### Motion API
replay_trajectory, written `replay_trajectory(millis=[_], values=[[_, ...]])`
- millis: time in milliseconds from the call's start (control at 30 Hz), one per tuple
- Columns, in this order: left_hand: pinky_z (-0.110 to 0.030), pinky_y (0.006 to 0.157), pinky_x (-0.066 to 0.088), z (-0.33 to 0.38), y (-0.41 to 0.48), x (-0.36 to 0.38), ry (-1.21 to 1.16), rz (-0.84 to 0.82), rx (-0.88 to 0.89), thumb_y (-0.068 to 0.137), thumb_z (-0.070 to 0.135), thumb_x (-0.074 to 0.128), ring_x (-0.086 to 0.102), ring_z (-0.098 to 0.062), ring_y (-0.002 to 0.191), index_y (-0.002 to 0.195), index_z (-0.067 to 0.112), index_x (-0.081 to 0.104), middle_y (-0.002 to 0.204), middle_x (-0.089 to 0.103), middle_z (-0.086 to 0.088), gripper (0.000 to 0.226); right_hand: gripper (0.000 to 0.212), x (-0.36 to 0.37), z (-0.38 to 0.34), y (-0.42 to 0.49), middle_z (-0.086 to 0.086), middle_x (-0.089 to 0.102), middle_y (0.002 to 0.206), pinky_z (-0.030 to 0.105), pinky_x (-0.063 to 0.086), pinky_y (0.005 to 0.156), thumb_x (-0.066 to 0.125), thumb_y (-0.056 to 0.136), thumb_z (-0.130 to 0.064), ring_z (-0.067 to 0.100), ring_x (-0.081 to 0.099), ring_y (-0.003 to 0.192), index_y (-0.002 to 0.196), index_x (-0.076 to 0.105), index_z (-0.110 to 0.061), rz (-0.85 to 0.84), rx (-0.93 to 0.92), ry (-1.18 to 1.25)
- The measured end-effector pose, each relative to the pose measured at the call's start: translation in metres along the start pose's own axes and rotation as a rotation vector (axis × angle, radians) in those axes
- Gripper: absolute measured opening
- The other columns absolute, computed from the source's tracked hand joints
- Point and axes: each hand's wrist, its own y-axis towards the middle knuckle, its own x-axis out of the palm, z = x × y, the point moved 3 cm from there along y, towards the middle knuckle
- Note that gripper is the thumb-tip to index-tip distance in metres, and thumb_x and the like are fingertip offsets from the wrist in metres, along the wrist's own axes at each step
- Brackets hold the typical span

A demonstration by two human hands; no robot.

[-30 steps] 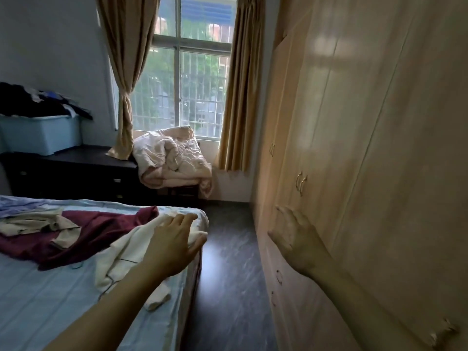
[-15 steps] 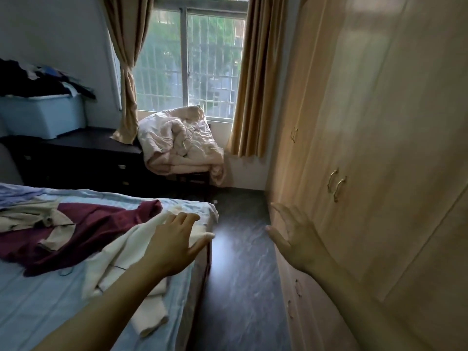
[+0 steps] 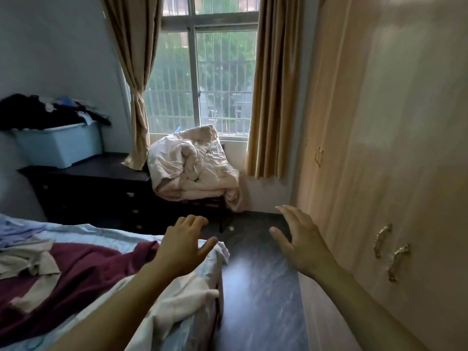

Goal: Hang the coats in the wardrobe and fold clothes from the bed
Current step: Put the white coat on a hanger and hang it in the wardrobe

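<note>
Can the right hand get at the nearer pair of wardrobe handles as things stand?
Probably yes: the right hand is open, holds nothing, and nothing stands between it and the wardrobe handles just to its right.

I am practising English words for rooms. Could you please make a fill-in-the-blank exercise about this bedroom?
1. The dark red cloth garment lies on the ____.
2. The crumpled cream quilt sits below the ____.
3. The light wooden wardrobe has its doors ____.
4. The left hand and right hand hold ____.

Missing: bed; window; closed; nothing.
</note>
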Motion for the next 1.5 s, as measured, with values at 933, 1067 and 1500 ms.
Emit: replay_trajectory(millis=[933,1067,1500], values=[[-0.036,0.088,0.045,-0.149,0.442,0.23,0.026,-0.029,-0.054,0.09,0.061,0.049,0.048,-0.018,0.12,0.133,0.024,0.051,0.132,0.053,0.004,0.057,0.057,0.187,0.188,0.469,-0.005,0.037,0.152,0.034,0.027,0.117,0.05,0.095,-0.051,0.013,0.03,0.141,0.145,0.037,-0.027,-0.091,-0.038,-0.118],[-0.036,0.09,0.046,-0.156,0.51,0.265,0.074,-0.051,-0.073,0.09,0.06,0.049,0.047,-0.018,0.122,0.132,0.024,0.051,0.133,0.053,0.005,0.056,0.058,0.216,0.237,0.544,-0.005,0.036,0.153,0.034,0.024,0.116,0.05,0.094,-0.053,0.013,0.028,0.142,0.145,0.038,-0.028,-0.105,-0.071,-0.077],[-0.037,0.095,0.044,-0.201,0.686,0.312,0.126,-0.008,-0.351,0.09,0.057,0.052,0.045,-0.016,0.124,0.131,0.026,0.055,0.134,0.052,0.009,0.051,0.061,0.282,0.301,0.8,-0.002,0.038,0.152,0.044,0.034,0.113,0.043,0.092,-0.057,0.018,0.032,0.141,0.145,0.039,-0.026,-0.23,-0.301,-0.029]])
